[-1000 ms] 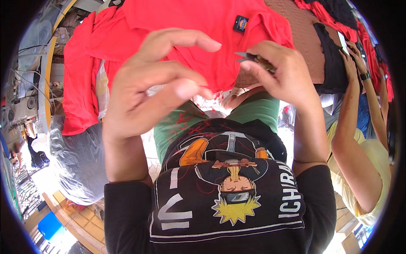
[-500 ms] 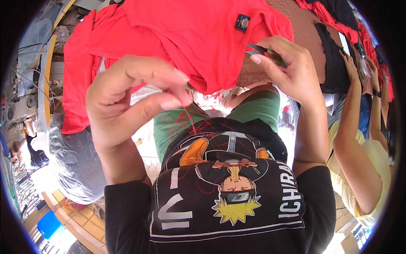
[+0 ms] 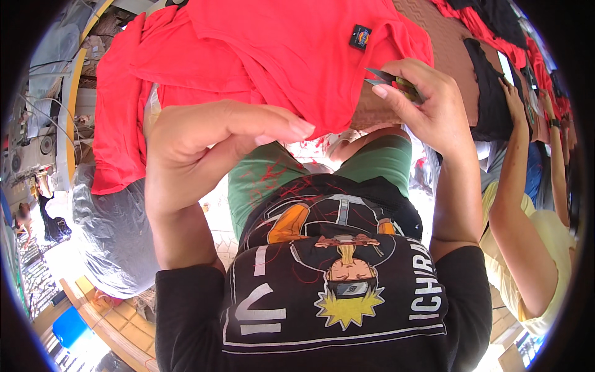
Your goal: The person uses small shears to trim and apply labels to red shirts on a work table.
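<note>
My right hand [image 3: 431, 102] grips a pair of thread snips [image 3: 406, 88] between thumb and fingers. Their two pointed blades stand apart and point left, over the edge of a red garment [image 3: 242, 53]. This garment is draped across the brown-covered table [image 3: 449, 43] and hangs down toward my lap. A small black label [image 3: 360, 37] is on it near the blades. In front of the garment's left part hovers my left hand [image 3: 214, 146]. Its fingers are stretched forward, the thumb a little apart from them, and I see nothing held there.
Red thread scraps [image 3: 273, 180] lie on my green shorts and black shirt. At right, another person's arm [image 3: 517, 124] reaches to a black cloth [image 3: 480, 93] on the table. Left of me are a plastic-wrapped bundle [image 3: 108, 229] and a yellow edge strip [image 3: 74, 105].
My left hand has moved slightly right and down, and its pinch has loosened. The red thread that hung from its fingertips no longer shows there. The snips have shifted slightly right.
</note>
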{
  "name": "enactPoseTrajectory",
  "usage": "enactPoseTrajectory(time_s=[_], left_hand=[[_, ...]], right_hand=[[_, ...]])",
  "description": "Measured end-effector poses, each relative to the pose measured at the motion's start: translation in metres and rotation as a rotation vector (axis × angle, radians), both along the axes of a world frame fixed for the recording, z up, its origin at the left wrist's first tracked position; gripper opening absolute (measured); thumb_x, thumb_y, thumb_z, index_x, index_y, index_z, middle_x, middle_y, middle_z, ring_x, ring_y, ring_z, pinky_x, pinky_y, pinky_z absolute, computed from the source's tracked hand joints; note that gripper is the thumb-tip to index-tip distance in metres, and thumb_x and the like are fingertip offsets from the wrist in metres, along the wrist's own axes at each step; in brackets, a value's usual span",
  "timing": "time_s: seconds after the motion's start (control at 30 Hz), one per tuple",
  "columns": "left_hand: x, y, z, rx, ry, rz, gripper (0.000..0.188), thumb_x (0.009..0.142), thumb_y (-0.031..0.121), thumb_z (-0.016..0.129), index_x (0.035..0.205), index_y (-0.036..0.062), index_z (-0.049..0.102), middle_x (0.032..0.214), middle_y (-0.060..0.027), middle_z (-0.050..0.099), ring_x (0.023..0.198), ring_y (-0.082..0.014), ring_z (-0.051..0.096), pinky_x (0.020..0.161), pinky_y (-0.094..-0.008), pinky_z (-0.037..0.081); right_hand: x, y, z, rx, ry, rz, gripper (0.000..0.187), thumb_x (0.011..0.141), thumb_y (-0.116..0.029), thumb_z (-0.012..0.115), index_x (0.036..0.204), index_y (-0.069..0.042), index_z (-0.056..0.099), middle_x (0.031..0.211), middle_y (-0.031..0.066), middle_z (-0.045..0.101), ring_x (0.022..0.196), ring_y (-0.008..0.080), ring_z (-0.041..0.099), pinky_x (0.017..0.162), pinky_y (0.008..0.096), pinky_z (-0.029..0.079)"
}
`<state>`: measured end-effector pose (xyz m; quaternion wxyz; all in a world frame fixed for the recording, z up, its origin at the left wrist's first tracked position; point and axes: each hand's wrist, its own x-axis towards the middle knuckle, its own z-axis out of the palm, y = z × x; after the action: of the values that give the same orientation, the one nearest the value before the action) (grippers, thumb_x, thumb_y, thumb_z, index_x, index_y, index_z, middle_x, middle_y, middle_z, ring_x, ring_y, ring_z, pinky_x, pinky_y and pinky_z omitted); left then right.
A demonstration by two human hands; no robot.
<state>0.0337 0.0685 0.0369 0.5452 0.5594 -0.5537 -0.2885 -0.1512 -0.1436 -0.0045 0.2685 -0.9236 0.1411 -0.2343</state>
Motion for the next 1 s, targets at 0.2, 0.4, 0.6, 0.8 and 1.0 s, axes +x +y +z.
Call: enactPoseTrajectory(time_s=[0.2,0.4,0.6,0.8,1.0], left_hand=[[0.025,-0.028,-0.062,0.06,-0.523,0.207,0.014,0.076,0.01,0.072,0.09,0.0077,0.071,0.09,-0.0048,0.067,0.088,-0.0218,0.062,0.079,-0.0343,0.049],[0.03,-0.027,-0.107,0.178,-0.729,0.307,0.013,0.079,0.014,0.072,0.089,0.0068,0.07,0.096,-0.0063,0.065,0.098,-0.0214,0.059,0.084,-0.0325,0.046],[0.034,0.03,-0.027,0.087,-0.359,-0.174,0.009,0.082,0.011,0.068,0.086,0.0019,0.069,0.093,-0.0058,0.067,0.097,-0.0213,0.06,0.084,-0.0333,0.046],[0.037,0.054,-0.014,0.181,-0.409,-0.071,0.012,0.083,0.01,0.067,0.093,0.0028,0.068,0.096,-0.0064,0.067,0.094,-0.0208,0.061,0.085,-0.0338,0.046],[0.014,0.022,-0.058,0.125,-0.717,0.15,0.015,0.081,0.013,0.07,0.094,0.0069,0.066,0.092,-0.0036,0.066,0.092,-0.0208,0.061,0.083,-0.0326,0.046]], right_hand=[[0.001,0.011,0.002,0.04,0.032,-0.024,0.026,0.08,-0.025,0.073,0.09,-0.003,0.065,0.072,0.0098,0.061,0.062,0.024,0.06,0.057,0.0325,0.047],[0.001,0.027,0.01,0.0,0.032,-0.009,0.026,0.08,-0.025,0.073,0.091,-0.003,0.065,0.072,0.0104,0.06,0.062,0.0254,0.06,0.056,0.0329,0.047],[0.001,0.037,0.013,-0.048,0.016,0.011,0.025,0.081,-0.023,0.072,0.092,-0.002,0.065,0.071,0.0107,0.059,0.059,0.0237,0.057,0.055,0.0319,0.045],[0.019,0.044,-0.003,0.1,0.092,-0.043,0.015,0.084,-0.014,0.067,0.097,-0.005,0.066,0.065,0.0119,0.057,0.057,0.0241,0.057,0.057,0.0312,0.046],[0.025,0.041,-0.014,0.13,0.006,-0.099,0.028,0.077,0.004,0.056,0.102,-0.006,0.066,0.093,0.0125,0.065,0.089,0.03,0.065,0.078,0.0334,0.049]])
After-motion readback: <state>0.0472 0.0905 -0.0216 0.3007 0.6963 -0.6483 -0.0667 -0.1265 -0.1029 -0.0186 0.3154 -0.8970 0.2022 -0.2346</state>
